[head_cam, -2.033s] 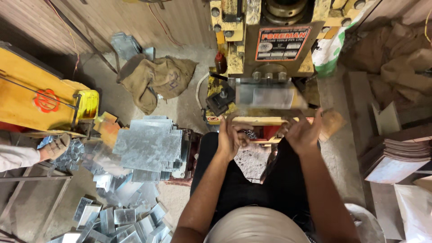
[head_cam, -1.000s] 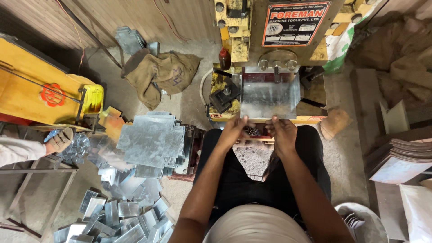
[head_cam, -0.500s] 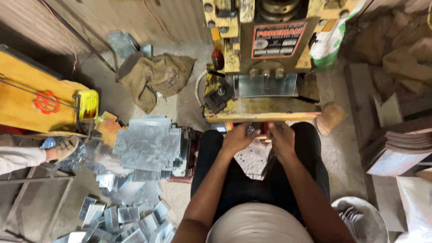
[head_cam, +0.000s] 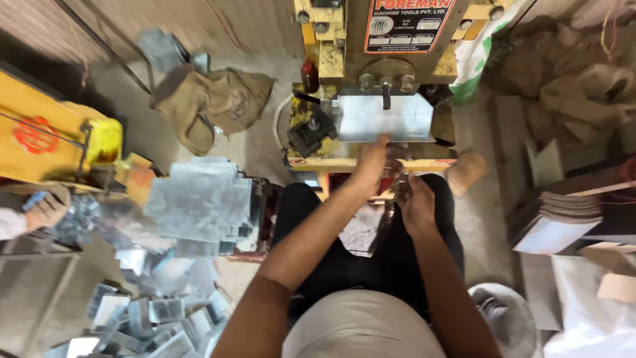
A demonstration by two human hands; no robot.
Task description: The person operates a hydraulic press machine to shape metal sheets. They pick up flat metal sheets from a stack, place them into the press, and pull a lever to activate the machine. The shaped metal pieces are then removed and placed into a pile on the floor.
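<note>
My left hand reaches ahead, fingertips touching the metal sheet lying crosswise in the press; my right hand, curled, grip unclear, hangs nearer me

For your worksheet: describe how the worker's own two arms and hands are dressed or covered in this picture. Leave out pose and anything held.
Both forearms are bare to above the elbow, with no sleeves showing. The left hand and right hand wear no gloves. No watch, band or ring can be made out. Below them show a light beige top and dark trousers.
</note>
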